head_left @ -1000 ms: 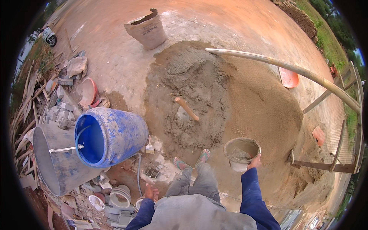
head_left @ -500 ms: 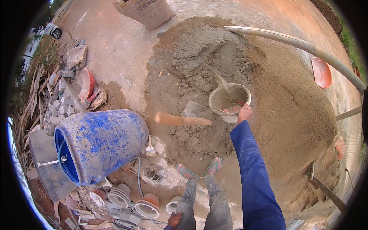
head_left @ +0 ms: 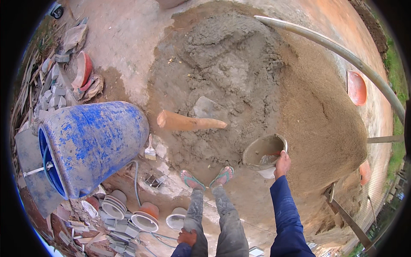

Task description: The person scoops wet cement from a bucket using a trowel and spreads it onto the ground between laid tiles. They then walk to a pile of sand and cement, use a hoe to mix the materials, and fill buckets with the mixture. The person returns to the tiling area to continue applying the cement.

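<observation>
My right hand point(head_left: 282, 165) grips the rim of a mortar-stained bucket point(head_left: 262, 168). The bucket hangs to the right of my feet, tilted a little, with wet grey residue and a reddish patch inside. Against my left trouser leg rests my left hand point(head_left: 187, 237), holding nothing, its fingers loosely bent. Ahead of my feet spreads a mound of wet grey mortar point(head_left: 229, 64). A hoe with a thick wooden handle point(head_left: 190, 121) lies there, its metal blade point(head_left: 208, 107) partly sunk in the mix.
On the left lies a blue barrel point(head_left: 96, 147); below it are several stacked buckets point(head_left: 145, 217) and a paintbrush point(head_left: 150, 150). A sand heap point(head_left: 323, 115) rises on the right under a long curved pole point(head_left: 338, 49). A red basin point(head_left: 356, 88) sits beyond.
Liquid was pouring from the bucket onto the mortar; the stream has stopped. My right hand has drawn the bucket back toward me. My left hand stays at my leg.
</observation>
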